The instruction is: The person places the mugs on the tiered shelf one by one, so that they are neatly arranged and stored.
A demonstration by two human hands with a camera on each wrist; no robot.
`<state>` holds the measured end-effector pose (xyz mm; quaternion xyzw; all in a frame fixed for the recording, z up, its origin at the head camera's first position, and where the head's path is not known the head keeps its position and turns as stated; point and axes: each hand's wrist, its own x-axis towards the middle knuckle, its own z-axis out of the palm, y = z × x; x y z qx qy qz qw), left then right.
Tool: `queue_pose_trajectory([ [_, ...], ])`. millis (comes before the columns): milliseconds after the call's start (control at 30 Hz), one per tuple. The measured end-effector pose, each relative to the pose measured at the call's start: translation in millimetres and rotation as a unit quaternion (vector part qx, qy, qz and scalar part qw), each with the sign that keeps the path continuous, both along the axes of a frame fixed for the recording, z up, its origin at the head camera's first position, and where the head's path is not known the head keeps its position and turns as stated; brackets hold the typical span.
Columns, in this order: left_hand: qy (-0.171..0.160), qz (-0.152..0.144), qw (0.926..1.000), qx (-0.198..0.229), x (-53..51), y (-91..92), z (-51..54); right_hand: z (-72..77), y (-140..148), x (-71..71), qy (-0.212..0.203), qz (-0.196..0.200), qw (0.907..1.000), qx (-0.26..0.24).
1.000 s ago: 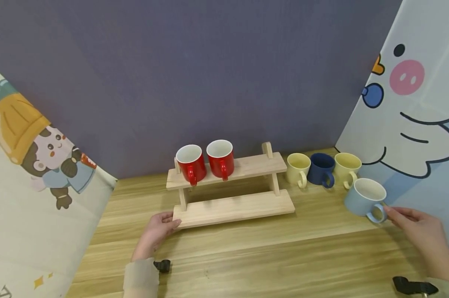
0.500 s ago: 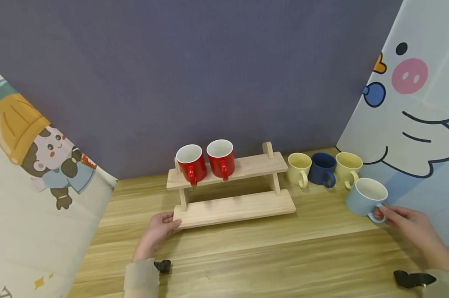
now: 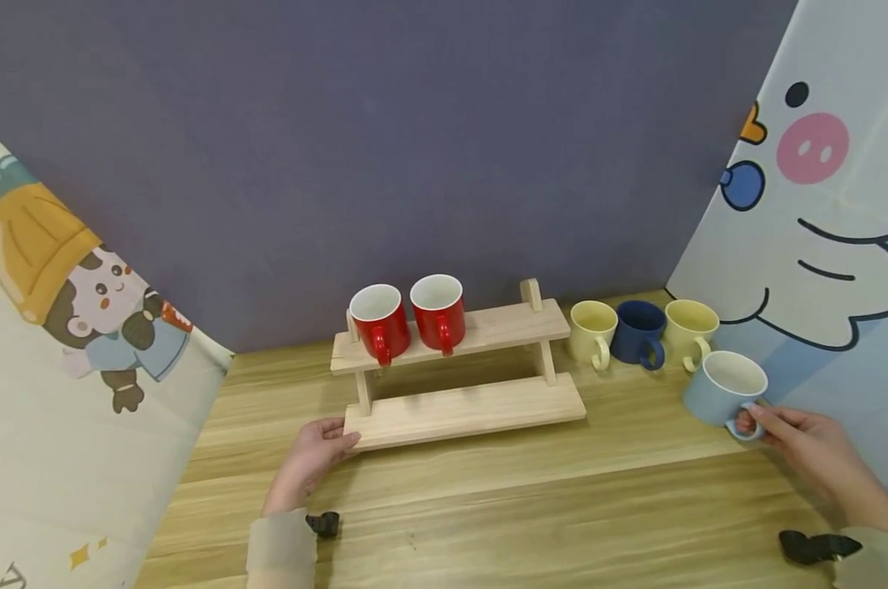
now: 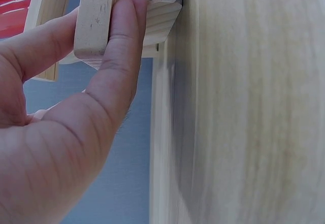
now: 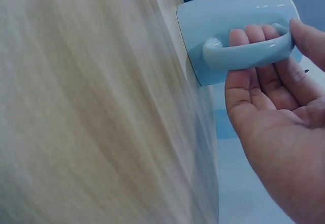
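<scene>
Grey-purple backdrop point(image 3: 444, 147) closes off the back edge of a wood-grained bench point(image 3: 488, 523), and a white printed panel point(image 3: 709, 245) runs up along its right edge. Near that right edge, towards the back corner, the light blue mug point(image 3: 711, 394) stands upright. The right hand point(image 3: 812, 446) is clamped on its handle point(image 5: 249, 55), fingers through the loop and thumb at its upper end. Near the middle of the back edge is a two-tier wooden rack point(image 3: 466, 411); the left hand point(image 3: 314, 454) pinches the left end of its lower board.

Most of the risk, I'd judge, lies at the right. A handle-only hold may let the mug tip if it is lifted or turned quickly, and a backward swing could knock the nearer-right yellow cup point(image 3: 687, 327) into the dark blue cup point(image 3: 633, 335) and the other yellow cup point(image 3: 585, 339). A tug by the left hand might jolt the rack and unsettle the left red mug point(image 3: 385, 327) and the right red mug point(image 3: 439, 323) on its upper board.

The light blue mug is pale and glossy, with near-straight walls, a whitish inside and a thick rounded handle in the same blue; it looks wider than the yellow cups.
</scene>
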<state>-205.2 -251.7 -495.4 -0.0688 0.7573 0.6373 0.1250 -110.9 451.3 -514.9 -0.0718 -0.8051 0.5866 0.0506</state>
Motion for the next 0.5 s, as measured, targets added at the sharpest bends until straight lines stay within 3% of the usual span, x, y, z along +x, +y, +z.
queue_pose_trajectory([
  [167, 0.003, -0.003, 1.0000, 0.000, 0.2, 0.3, 0.0, 0.8, -0.6, -0.2, -0.019, 0.007, 0.9998, -0.006],
  [300, 0.002, -0.002, 1.0000, -0.003, 1.2, 0.3, 0.8, -1.4, -1.6, 0.4, -0.007, 0.012, 0.9998, 0.013],
  [400, 0.001, -0.004, 0.9999, -0.010, 2.3, 0.1, 1.5, -5.0, -2.9, 1.8, 0.024, 0.013, 0.9993, -0.026],
  [500, 0.003, -0.010, 0.9999, -0.014, 3.3, 0.3, 2.4, -7.8, -5.5, 2.9, 0.046, 0.018, 0.9934, -0.103],
])
